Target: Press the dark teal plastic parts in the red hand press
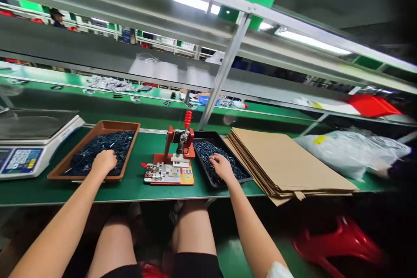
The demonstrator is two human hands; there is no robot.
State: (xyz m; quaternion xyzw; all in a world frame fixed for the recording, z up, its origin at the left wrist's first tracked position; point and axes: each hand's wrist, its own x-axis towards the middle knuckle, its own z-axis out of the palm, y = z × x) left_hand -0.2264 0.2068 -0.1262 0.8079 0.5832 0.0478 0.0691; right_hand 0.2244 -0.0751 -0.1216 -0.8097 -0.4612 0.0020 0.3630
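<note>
item: left hand [104,160], curled knuckles-up on the small dark parts [109,140] heaped in the brown tray [65,163]; right hand [221,166], fingers dipped among the loose dark pieces [206,148] in the black tray [208,133]; whether either hand has closed on a piece cannot be told. between the trays on the green bench [137,189] stands a red toggle press [177,147], handle upright, untouched; digital scale [29,143] far left, stack of flat cardboard [280,160] right. judged status: picking stage, both trays amply stocked, most of the lot seemingly unprocessed.
</note>
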